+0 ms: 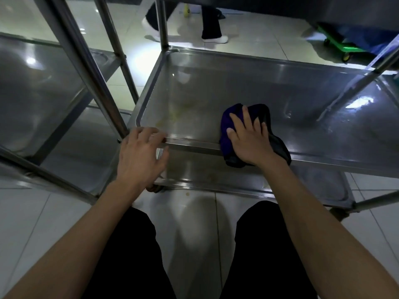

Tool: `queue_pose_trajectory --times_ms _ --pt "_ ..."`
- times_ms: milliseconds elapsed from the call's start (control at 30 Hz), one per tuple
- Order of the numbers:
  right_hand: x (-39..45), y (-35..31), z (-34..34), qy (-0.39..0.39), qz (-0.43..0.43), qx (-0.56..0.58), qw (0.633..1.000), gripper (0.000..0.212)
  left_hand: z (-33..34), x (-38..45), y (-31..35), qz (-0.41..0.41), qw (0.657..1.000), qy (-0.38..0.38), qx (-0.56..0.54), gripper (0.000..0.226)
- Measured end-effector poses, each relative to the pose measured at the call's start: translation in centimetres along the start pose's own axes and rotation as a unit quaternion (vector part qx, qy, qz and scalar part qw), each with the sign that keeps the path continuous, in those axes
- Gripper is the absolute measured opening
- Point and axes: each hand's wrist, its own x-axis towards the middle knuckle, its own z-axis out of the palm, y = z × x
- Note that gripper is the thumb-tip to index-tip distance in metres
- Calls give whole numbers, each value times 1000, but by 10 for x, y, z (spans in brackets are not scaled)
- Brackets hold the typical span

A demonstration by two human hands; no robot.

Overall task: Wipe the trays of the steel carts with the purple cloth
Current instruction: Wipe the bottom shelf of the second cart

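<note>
A steel cart's middle tray (216, 87) fills the centre of the view, with yellowish smears near its front left corner. The purple cloth (229, 117), bunched up, lies over the tray's near rim. My right hand (248, 139) presses flat on the cloth with fingers spread. My left hand (140, 156) rests at the tray's near left corner, fingers curled over the rim beside the cart's post. A lower tray (280, 184) of the same cart shows beneath.
A second steel cart (43, 89) stands close on the left, its posts slanting across the view. Another person's legs (211, 24) stand on the tiled floor beyond the tray. A green wheeled dolly (343, 47) sits at the far right. My knees are below.
</note>
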Motion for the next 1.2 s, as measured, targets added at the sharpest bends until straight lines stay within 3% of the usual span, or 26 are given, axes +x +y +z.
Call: queue_pose_trajectory --times_ms 133,633,833,1000,1200 --pt "5 -9 4 -1 -6 -8 1000 59 8 -9 -14 4 998 53 -18 35" --pt "56 -139 27 -33 -95 12 995 59 -2 -15 -21 9 1000 22 -19 41" --pt "91 -187 29 -70 -188 8 980 54 -3 -21 -22 -8 999 40 -25 41" --pt "89 -183 30 -70 -227 -5 971 53 -10 -26 -20 -8 1000 8 18 44" --pt "72 -136 24 -55 -198 9 979 53 -19 -20 -6 -34 999 -9 37 35"
